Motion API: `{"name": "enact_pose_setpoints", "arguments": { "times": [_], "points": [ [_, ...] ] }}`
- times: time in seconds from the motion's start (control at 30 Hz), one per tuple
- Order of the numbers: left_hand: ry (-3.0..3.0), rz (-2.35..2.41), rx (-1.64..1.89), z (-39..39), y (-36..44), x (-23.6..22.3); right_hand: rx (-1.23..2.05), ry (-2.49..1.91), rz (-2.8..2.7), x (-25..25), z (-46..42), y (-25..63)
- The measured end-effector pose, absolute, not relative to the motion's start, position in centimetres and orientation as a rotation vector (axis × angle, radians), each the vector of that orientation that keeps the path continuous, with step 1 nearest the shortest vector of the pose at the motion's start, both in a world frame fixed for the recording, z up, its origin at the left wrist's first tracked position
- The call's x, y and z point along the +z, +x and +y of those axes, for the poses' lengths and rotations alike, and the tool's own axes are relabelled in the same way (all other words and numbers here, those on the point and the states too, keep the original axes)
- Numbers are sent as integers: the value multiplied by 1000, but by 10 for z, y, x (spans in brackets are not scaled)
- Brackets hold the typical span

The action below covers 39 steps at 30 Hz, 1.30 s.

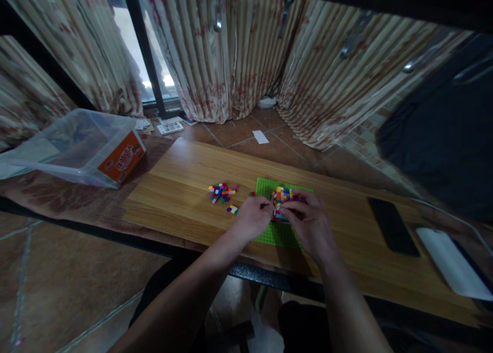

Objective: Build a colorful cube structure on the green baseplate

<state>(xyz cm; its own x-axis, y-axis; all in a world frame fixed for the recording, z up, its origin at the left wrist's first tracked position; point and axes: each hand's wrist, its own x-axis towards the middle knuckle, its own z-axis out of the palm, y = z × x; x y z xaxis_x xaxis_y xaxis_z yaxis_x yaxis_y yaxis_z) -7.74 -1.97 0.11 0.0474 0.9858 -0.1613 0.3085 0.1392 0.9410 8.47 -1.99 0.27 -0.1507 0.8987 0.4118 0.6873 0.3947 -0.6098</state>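
A multicoloured block of small toy bricks (pixel 283 193) stands on a green studded baseplate (pixel 275 236). My right hand (pixel 310 220) is curled around the right and near sides of the block, its fingers closed against it. At the block's left side is my left hand (pixel 253 217), its thumb and fingers pinched together. Whatever lies in that pinch is too small or hidden to make out. Left of the baseplate is a pile of loose coloured bricks (pixel 220 193), with a few more bricks (pixel 232 209) nearer to me.
The wooden tabletop (pixel 173 189) holds a black phone (pixel 393 226) and a white object (pixel 454 260) on the right. A clear plastic bin (pixel 88 158) with an orange label stands at the left. Striped curtains (pixel 231 50) hang behind, and a dark shape (pixel 442 122) is at right.
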Motion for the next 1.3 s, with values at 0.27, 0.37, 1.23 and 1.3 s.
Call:
{"name": "enact_pose_setpoints", "arguments": {
  "times": [0.27,0.37,1.23,1.3],
  "points": [
    [1380,1424,870,-25,-77,8,352,-1386,-1866,0,-17,85],
    [1401,1412,862,-28,-77,14,357,-1379,-1870,0,-18,84],
    [608,1160,1052,-21,-80,25,368,-1351,-1787,4,-20,85],
    [341,1000,1041,-21,-81,31,340,-1338,-1749,8,-21,84]
  ]
}}
